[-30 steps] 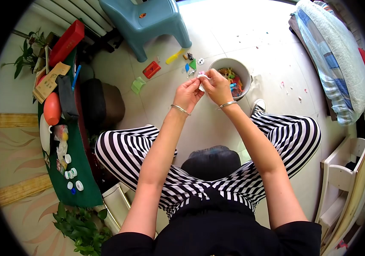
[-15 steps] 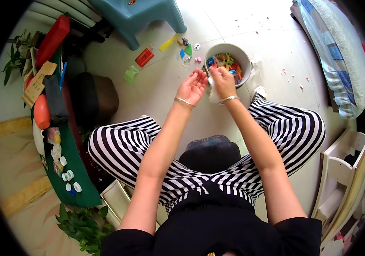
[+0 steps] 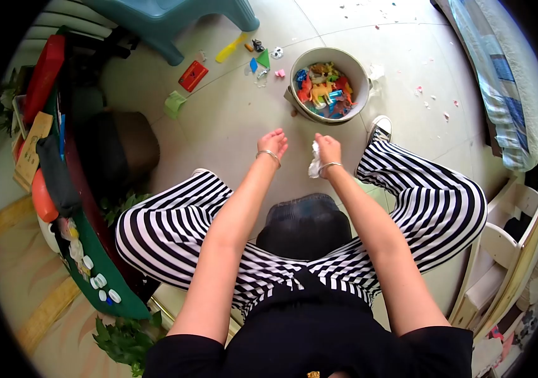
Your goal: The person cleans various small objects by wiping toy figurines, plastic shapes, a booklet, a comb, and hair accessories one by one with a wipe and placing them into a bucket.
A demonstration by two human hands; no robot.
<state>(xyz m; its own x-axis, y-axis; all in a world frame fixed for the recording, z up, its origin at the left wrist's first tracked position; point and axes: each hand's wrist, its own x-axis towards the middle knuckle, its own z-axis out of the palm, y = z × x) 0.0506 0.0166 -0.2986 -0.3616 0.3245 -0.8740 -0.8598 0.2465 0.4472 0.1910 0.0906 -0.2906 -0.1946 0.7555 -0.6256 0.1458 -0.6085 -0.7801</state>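
White, crumpled tissue is pinched in the right hand, on the near side of the bucket. Left hand: fingers loosely extended, nothing visible in it. Progress, as judged: numerous toy figures lie inside the bucket; a red case, yellow strip and green sheet lie outside it. Teal stool stands beyond these; pale scraps litter the floor. The bucket's wall stands between hands and contents.

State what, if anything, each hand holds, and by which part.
The right hand grips a crumpled, white, tissue-like sheet by one side; the exact spot is hidden. The left hand holds nothing visible.
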